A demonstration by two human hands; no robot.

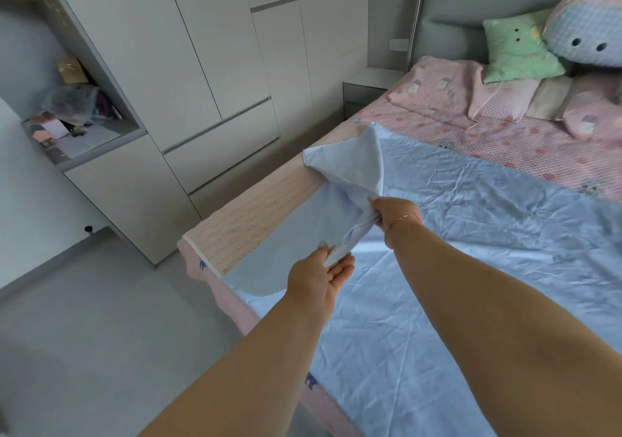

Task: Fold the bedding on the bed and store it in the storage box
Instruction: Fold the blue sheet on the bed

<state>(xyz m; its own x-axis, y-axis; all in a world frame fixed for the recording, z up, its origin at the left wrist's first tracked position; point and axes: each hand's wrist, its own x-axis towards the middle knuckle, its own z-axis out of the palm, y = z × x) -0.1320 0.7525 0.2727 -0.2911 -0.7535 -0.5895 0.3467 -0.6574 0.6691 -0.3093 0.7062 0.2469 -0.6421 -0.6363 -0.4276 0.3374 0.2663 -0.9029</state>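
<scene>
A wrinkled light blue sheet (471, 251) lies spread over the near part of the bed (505, 140), which has a pink patterned cover. At the bed's left edge a corner of the sheet is lifted and bunched. My right hand (395, 216) grips that bunched fabric from the right. My left hand (323, 278) pinches the same bunch lower down, between thumb and fingers, palm turned up. The raised corner flap stands above both hands. No storage box is in view.
Pink pillows (434, 93), a green cushion (520, 49) and a large plush toy (589, 29) sit at the headboard. White wardrobe doors (208, 66) line the wall left of the bed. A cluttered open shelf (74, 123) is at far left. Grey floor (84, 335) runs beside the bed.
</scene>
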